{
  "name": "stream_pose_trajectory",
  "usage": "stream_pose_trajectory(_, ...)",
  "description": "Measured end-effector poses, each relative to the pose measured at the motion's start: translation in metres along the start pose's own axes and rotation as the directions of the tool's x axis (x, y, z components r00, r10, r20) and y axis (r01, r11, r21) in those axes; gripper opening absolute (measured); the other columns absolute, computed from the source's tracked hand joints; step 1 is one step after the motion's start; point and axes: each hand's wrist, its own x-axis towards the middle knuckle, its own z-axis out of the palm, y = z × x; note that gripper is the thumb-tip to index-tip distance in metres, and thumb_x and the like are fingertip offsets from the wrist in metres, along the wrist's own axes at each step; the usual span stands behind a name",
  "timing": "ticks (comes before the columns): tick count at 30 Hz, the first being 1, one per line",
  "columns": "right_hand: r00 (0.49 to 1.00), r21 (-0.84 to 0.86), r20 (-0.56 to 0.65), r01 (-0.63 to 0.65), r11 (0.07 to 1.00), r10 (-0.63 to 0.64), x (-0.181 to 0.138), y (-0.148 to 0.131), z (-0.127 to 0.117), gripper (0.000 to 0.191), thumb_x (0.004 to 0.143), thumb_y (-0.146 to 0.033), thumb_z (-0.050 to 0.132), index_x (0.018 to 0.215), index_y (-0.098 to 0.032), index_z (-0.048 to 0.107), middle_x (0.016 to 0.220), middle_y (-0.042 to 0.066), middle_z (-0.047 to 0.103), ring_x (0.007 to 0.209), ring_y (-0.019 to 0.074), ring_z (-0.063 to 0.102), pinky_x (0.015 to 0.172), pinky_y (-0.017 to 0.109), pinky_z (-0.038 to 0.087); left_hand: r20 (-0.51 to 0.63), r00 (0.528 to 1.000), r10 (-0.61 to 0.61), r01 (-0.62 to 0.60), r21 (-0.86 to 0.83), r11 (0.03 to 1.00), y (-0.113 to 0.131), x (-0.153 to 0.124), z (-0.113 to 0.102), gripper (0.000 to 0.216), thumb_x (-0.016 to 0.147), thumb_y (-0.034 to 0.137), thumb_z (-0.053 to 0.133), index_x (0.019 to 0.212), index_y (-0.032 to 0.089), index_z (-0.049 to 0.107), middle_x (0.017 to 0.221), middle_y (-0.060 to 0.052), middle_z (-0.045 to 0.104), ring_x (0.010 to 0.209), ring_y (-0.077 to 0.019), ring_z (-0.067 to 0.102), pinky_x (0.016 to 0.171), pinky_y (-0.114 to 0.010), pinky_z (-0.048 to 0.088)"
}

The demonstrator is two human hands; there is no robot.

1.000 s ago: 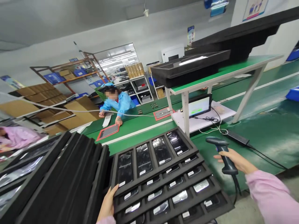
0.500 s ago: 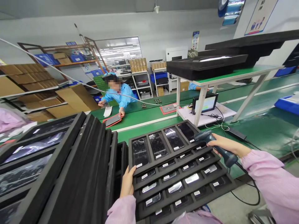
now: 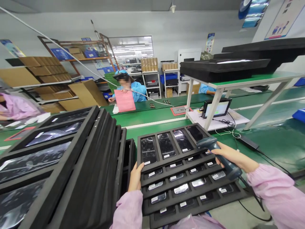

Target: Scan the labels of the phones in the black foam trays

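My left hand (image 3: 135,176) grips the left edge of a staggered stack of black foam trays (image 3: 190,203). Each tray slot holds a bagged phone with a white label; the top tray's phones (image 3: 166,145) lie fully exposed. My right hand (image 3: 228,155) holds a dark handheld barcode scanner (image 3: 215,152) over the right end of the stack, its head beside the top tray's rightmost phone. The scanner's cable trails off to the lower right. Both my sleeves are pink.
A tall leaning pile of black trays (image 3: 78,171) fills the left. A green conveyor belt (image 3: 157,114) runs behind, with a small monitor (image 3: 218,109) under a white-legged shelf (image 3: 250,79) carrying more trays. A person in blue (image 3: 133,90) holds a pink sheet across the belt. Cardboard boxes stand at back left.
My right hand has brought the scanner from the right side in over the trays. My left hand slid up the stack's left edge. The person opposite lifted a pink sheet.
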Motion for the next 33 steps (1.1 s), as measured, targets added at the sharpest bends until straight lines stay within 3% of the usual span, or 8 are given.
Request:
stream_pose_trajectory(5, 0.996, 0.015, 0.028, -0.087, 0.996, 0.087, 0.006, -0.007, 0.033, 0.026, 0.074, -0.025, 0.051, 0.095, -0.021, 0.037, 0.049, -0.006, 0.051, 0.038, 0.0115, 0.047, 0.034, 0.02, 0.038, 0.011, 1.0, 0.013, -0.013, -0.012, 1.0, -0.002, 0.001, 0.0, 0.029, 0.081, 0.008, 0.058, 0.11, 0.012, 0.062, 0.092, -0.007, 0.071, 0.084, -0.0151, 0.067, 0.086, -0.027, 0.049)
stream_pose_trajectory(11, 0.993, 0.031, 0.002, -0.116, 0.993, 0.116, 0.011, -0.009, 0.047, 0.025, 0.073, -0.024, 0.052, 0.092, -0.022, 0.036, 0.052, -0.006, 0.052, 0.037, 0.0109, 0.046, 0.035, 0.02, 0.036, 0.042, 0.998, 0.037, -0.036, -0.024, 0.999, -0.003, 0.001, -0.002, 0.032, 0.078, 0.007, 0.058, 0.11, 0.012, 0.064, 0.094, -0.008, 0.071, 0.081, -0.0158, 0.067, 0.081, -0.027, 0.05)
stream_pose_trajectory(19, 0.999, 0.012, -0.02, -0.03, 0.999, 0.03, -0.01, -0.014, 0.062, 0.024, 0.076, -0.033, 0.054, 0.09, -0.022, 0.038, 0.043, -0.007, 0.048, 0.038, 0.0139, 0.051, 0.038, 0.022, 0.04, 0.09, 0.993, 0.071, -0.07, -0.021, 0.997, -0.006, 0.005, -0.006, 0.036, 0.075, 0.009, 0.059, 0.11, 0.012, 0.063, 0.091, -0.007, 0.071, 0.078, -0.0151, 0.066, 0.076, -0.024, 0.048)
stream_pose_trajectory(22, 0.999, 0.054, -0.023, -0.021, 0.998, 0.022, -0.014, -0.02, 0.081, 0.028, 0.075, -0.034, 0.057, 0.094, -0.022, 0.039, 0.052, -0.004, 0.054, 0.042, 0.0147, 0.055, 0.037, 0.023, 0.042, 0.113, 0.991, 0.078, -0.074, -0.037, 0.997, -0.01, 0.008, -0.008, 0.036, 0.074, 0.011, 0.059, 0.11, 0.012, 0.063, 0.091, -0.007, 0.071, 0.079, -0.0162, 0.066, 0.077, -0.026, 0.049)
stream_pose_trajectory(26, 1.0, 0.149, 0.017, 0.017, 0.989, -0.02, -0.015, -0.027, 0.12, 0.03, 0.073, -0.03, 0.058, 0.095, -0.022, 0.041, 0.081, 0.001, 0.062, 0.043, 0.0091, 0.052, 0.035, 0.022, 0.044, 0.134, 0.986, 0.1, -0.094, -0.049, 0.994, -0.013, 0.011, -0.01, 0.035, 0.073, 0.012, 0.061, 0.108, 0.013, 0.063, 0.1, -0.008, 0.07, 0.087, -0.0162, 0.065, 0.083, -0.026, 0.046)
stream_pose_trajectory(29, 0.999, 0.126, 0.045, -0.034, 0.992, 0.028, -0.01, -0.029, 0.141, 0.025, 0.073, -0.024, 0.056, 0.091, -0.022, 0.039, 0.077, -0.002, 0.059, 0.04, 0.0085, 0.05, 0.032, 0.021, 0.042, 0.139, 0.985, 0.107, -0.102, -0.042, 0.994, -0.012, 0.01, -0.01, 0.034, 0.073, 0.011, 0.06, 0.107, 0.013, 0.063, 0.1, -0.008, 0.069, 0.087, -0.016, 0.064, 0.083, -0.026, 0.046)
stream_pose_trajectory(33, 0.998, 0.092, 0.02, -0.058, 0.994, 0.056, -0.002, -0.024, 0.149, 0.023, 0.073, -0.023, 0.055, 0.089, -0.022, 0.037, 0.07, -0.003, 0.058, 0.038, 0.0089, 0.048, 0.031, 0.022, 0.041, 0.145, 0.983, 0.117, -0.112, -0.037, 0.993, -0.01, 0.009, -0.011, 0.032, 0.071, 0.013, 0.062, 0.103, 0.013, 0.064, 0.096, -0.008, 0.07, 0.089, -0.0172, 0.063, 0.085, -0.026, 0.044)
